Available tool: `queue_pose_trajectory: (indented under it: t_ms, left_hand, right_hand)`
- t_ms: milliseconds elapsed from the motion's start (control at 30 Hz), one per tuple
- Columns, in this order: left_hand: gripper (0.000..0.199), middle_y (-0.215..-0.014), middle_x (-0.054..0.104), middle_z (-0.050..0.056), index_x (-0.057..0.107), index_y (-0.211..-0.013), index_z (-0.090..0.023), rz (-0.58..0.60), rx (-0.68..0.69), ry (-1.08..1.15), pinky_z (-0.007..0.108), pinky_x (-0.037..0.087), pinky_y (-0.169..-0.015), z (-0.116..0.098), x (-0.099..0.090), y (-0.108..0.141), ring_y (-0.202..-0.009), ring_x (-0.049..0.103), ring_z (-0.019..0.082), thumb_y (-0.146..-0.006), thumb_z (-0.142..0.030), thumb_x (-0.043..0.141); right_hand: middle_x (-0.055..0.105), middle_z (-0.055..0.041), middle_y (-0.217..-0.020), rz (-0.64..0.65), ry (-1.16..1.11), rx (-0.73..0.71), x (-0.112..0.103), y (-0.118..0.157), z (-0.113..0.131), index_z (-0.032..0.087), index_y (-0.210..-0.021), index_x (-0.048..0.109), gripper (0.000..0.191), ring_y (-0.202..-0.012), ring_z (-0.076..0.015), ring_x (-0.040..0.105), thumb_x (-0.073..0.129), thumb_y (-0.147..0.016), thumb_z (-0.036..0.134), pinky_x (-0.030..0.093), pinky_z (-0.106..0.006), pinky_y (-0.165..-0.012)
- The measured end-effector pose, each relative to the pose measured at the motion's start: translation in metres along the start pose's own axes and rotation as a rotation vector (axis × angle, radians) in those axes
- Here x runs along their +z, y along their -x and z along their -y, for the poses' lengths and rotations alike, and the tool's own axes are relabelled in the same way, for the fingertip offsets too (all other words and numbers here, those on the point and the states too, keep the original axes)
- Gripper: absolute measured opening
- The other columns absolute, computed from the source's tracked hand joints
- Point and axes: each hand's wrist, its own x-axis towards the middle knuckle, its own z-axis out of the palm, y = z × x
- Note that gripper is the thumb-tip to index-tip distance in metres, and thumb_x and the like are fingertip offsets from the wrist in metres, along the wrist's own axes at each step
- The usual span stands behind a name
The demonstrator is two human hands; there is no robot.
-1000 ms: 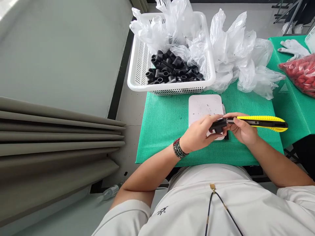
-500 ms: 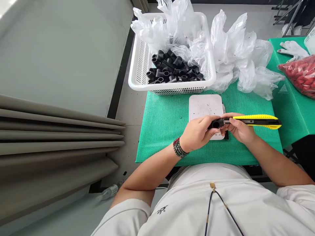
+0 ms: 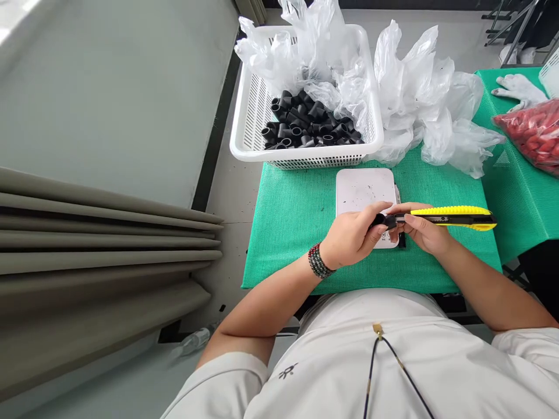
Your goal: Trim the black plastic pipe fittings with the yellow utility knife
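Observation:
My left hand point(image 3: 351, 235) is shut on a small black plastic pipe fitting point(image 3: 379, 221), and most of the fitting is hidden by my fingers. My right hand point(image 3: 423, 231) grips a yellow-and-black utility knife point(image 3: 452, 219) by its handle. The knife's metal blade end meets the fitting, held just above a white square pad point(image 3: 364, 192). Both hands are close together over the pad's lower edge. Several black pipe fittings point(image 3: 305, 119) lie heaped in a white plastic basket point(image 3: 305, 159).
A green mesh mat point(image 3: 297, 244) lies under the pad and basket. Clear plastic bags point(image 3: 414, 99) spill over the basket and mat. At right are a red-filled bag point(image 3: 530, 135) and white gloves point(image 3: 517, 90) on a green surface. A grey curtain point(image 3: 96, 244) hangs at left.
My right hand and the knife have shifted left, closer to the fitting. The fitting has turned a little in my left hand.

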Motion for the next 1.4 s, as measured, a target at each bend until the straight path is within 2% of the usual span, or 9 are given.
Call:
queue_pose_trajectory:
  t_ms: [400, 600, 1000, 1400]
  left_hand:
    - [0.048, -0.112, 0.084, 0.012, 0.053, -0.149, -0.016, 0.026, -0.026, -0.005, 0.029, 0.059, -0.071, -0.0001, -0.0005, -0.0002, -0.087, 0.083, 0.022, -0.117, -0.047, 0.035]
    - [0.044, -0.104, 0.085, 0.007, 0.054, -0.147, -0.018, 0.076, 0.025, -0.023, 0.027, 0.059, -0.072, -0.0009, 0.0013, -0.0027, -0.085, 0.082, 0.019, -0.115, -0.046, 0.046]
    - [0.044, -0.102, 0.084, 0.009, 0.056, -0.146, -0.017, 0.096, 0.041, -0.045, 0.028, 0.060, -0.072, -0.0013, 0.0005, -0.0032, -0.082, 0.082, 0.019, -0.113, -0.045, 0.049]
    - [0.044, -0.102, 0.082, 0.011, 0.059, -0.141, -0.015, 0.018, 0.070, -0.084, 0.029, 0.059, -0.070, 0.0009, 0.0022, -0.0031, -0.083, 0.081, 0.021, -0.115, -0.049, 0.044]
  right_hand:
    - [0.082, -0.0053, -0.078, -0.030, 0.052, 0.001, 0.0003, 0.0009, 0.0009, 0.019, -0.111, 0.084, 0.044, -0.062, -0.0201, 0.077, 0.089, -0.086, 0.056, 0.066, -0.033, -0.058]
    - [0.078, -0.0023, -0.071, -0.175, 0.192, -0.083, 0.0026, 0.0018, -0.0015, 0.023, -0.099, 0.085, 0.041, -0.059, -0.0178, 0.071, 0.090, -0.083, 0.061, 0.062, -0.031, -0.056]
    - [0.074, -0.0007, -0.068, -0.211, 0.255, -0.097, 0.0007, 0.0037, -0.0016, 0.024, -0.093, 0.082, 0.039, -0.058, -0.0180, 0.069, 0.089, -0.083, 0.062, 0.061, -0.032, -0.057]
    - [0.071, 0.0008, -0.065, -0.252, 0.174, -0.128, 0.0040, 0.0016, 0.0038, 0.024, -0.087, 0.079, 0.036, -0.056, -0.0166, 0.065, 0.091, -0.082, 0.059, 0.055, -0.031, -0.055]
